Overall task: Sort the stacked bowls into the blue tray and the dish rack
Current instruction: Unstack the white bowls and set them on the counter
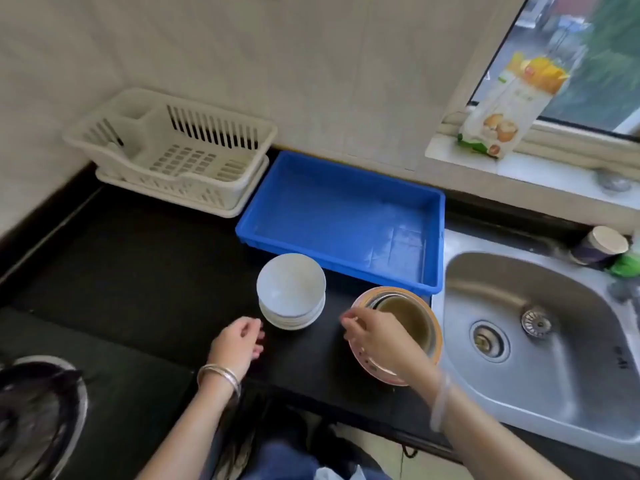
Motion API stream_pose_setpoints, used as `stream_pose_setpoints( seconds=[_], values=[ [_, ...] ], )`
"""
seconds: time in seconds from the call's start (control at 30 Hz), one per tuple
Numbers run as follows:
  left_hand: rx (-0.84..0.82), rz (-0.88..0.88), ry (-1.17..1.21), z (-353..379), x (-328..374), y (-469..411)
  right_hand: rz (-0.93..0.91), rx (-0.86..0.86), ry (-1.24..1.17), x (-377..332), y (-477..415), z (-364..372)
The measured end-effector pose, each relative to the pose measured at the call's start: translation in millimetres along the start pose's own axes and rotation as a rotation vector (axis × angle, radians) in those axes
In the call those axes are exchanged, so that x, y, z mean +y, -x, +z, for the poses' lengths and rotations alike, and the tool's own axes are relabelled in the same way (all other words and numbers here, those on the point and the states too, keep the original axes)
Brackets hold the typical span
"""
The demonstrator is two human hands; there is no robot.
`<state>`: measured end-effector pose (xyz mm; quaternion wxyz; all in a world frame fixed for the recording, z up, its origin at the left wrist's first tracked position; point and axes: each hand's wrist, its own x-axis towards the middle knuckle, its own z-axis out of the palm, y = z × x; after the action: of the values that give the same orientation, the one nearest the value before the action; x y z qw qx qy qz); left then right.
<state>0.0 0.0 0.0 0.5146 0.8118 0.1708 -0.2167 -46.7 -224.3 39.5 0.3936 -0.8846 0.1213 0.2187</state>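
Two bare hands over a black countertop (138, 271). Left hand (237, 344): fingers loosely curled, holding nothing, tips just short of the stack of white ceramic bowls (291, 292) at its 2 o'clock; two silver bangles (219, 375) on the wrist. Right hand (377, 337): fingers bent over the near-left rim of the stack of steel bowls nested in an orange-rimmed bowl (408, 323); whether they grip the rim cannot be told. Pale translucent bangle (439, 400) on that wrist.

White stack: upright, at 9 o'clock of the orange-rimmed stack, apart from it. Both stacks sit on the countertop just in front of the blue rectangular plastic tray (346, 216), which holds no bowls. Cream slotted plastic dish rack (173, 150): at 10 o'clock of the tray, touching its left end, against the tiled wall, no bowls in it. Stainless steel sink (540, 323): at 3 o'clock of the orange-rimmed stack, just beside it. Printed carton (502, 109): upright on the window sill, at 1 o'clock.
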Motion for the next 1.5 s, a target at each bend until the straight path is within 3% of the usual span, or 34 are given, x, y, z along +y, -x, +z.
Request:
stream_pose_setpoints(
  seconds=[0.1, 0.33, 0.57, 0.83, 0.97, 1.1, 1.33, 1.5],
  values=[
    [0.134, 0.099, -0.037, -3.8, 12.9, -13.4, -0.005, 0.165, 0.011, -23.3, -38.3, -3.9],
    [0.087, 0.054, 0.097, 2.5, 25.4, -28.6, 0.043, 0.294, 0.187, -50.3, -72.6, 9.2],
    [0.065, 0.041, 0.231, 2.4, 21.3, -30.4, 0.042, 0.267, 0.395, -60.7, -80.4, 9.0],
    [0.08, 0.024, 0.209, 6.2, 20.4, -32.6, 0.007, 0.309, 0.111, -48.9, -72.4, -5.5],
    [0.132, 0.014, 0.016, 10.3, 30.7, -33.3, -0.001, 0.329, 0.008, -43.1, -67.9, -20.4],
    [0.295, 0.086, -0.258, 22.0, 44.4, -27.0, -0.02, 0.361, -0.026, -38.3, -63.2, -33.4],
    [0.402, 0.121, -0.231, 27.9, 55.4, -19.0, -0.026, 0.344, -0.041, -24.4, -54.4, -44.7],
    [0.352, 0.069, -0.154, 19.6, 59.0, -19.2, -0.05, 0.344, -0.087, -22.5, -47.7, -51.1]
  ],
)
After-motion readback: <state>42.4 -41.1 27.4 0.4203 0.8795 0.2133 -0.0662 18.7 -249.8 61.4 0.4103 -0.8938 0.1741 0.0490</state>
